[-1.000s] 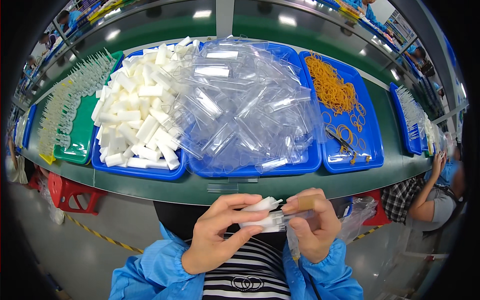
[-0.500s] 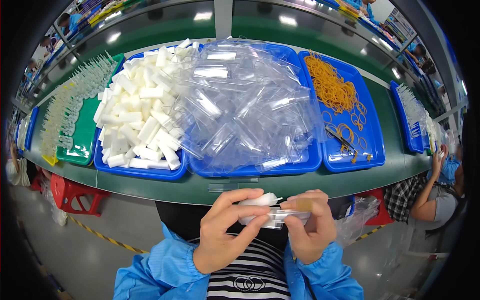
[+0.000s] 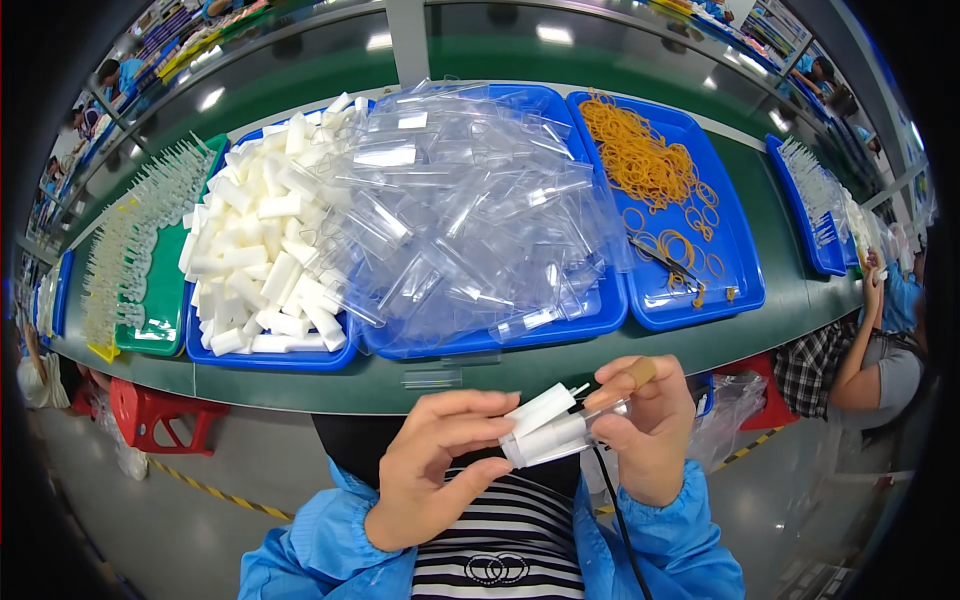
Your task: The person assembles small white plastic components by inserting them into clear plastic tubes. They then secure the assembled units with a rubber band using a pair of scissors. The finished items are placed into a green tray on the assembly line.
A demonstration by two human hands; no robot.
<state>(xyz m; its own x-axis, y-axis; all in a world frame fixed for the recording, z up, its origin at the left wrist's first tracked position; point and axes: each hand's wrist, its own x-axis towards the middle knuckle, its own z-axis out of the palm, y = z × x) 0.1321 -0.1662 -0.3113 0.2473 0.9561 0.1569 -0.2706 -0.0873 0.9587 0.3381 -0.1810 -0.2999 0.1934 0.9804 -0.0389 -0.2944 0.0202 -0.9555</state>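
Note:
My left hand (image 3: 435,465) and my right hand (image 3: 645,425) meet in front of my chest, below the green table edge (image 3: 300,385). Between them they hold white plastic tubes (image 3: 540,428) that sit partly inside a clear plastic sleeve (image 3: 590,420). The left fingers pinch the white ends. My right fingers grip the clear sleeve, and a tan finger cot covers one fingertip (image 3: 640,372). Straight ahead on the table stand a blue tray of white tubes (image 3: 265,235) and a blue tray heaped with clear sleeves (image 3: 470,220).
A third blue tray (image 3: 740,290) at the right holds orange rubber bands (image 3: 640,160). A green tray (image 3: 165,300) with clear parts lies at the left. Another blue tray (image 3: 810,200) is at the far right. A seated person (image 3: 860,360) works at the right. A red stool (image 3: 150,415) stands under the table.
The white tubes have slid further into the clear sleeve, and both hands have shifted slightly to the right while staying together.

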